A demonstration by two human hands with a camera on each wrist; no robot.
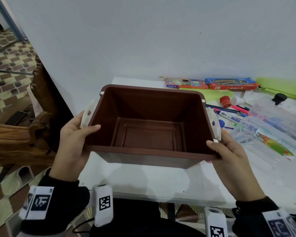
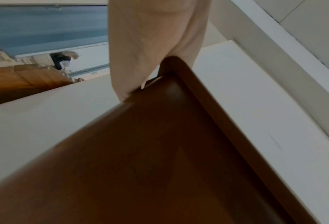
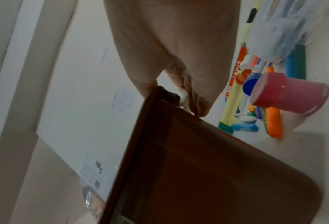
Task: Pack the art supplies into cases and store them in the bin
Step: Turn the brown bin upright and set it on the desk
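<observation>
An empty brown plastic bin (image 1: 149,103) with white side latches is held tilted toward me above the white table (image 1: 143,182). My left hand (image 1: 75,135) grips its near left corner, thumb over the rim. My right hand (image 1: 229,159) grips the near right corner the same way. In the left wrist view the bin's brown underside (image 2: 159,151) fills the frame below my left hand (image 2: 152,45). In the right wrist view my right hand (image 3: 178,60) holds the bin (image 3: 207,174) by its corner. Clear plastic cases (image 1: 270,134) and loose markers (image 1: 229,115) lie to the right.
Two flat boxes of colouring supplies (image 1: 210,83) lie at the table's back by the wall, on a green sheet (image 1: 280,88). Small paint pots (image 1: 225,101) stand among the markers; a red paint pot (image 3: 288,94) shows in the right wrist view. A carved wooden chair (image 1: 24,134) stands left.
</observation>
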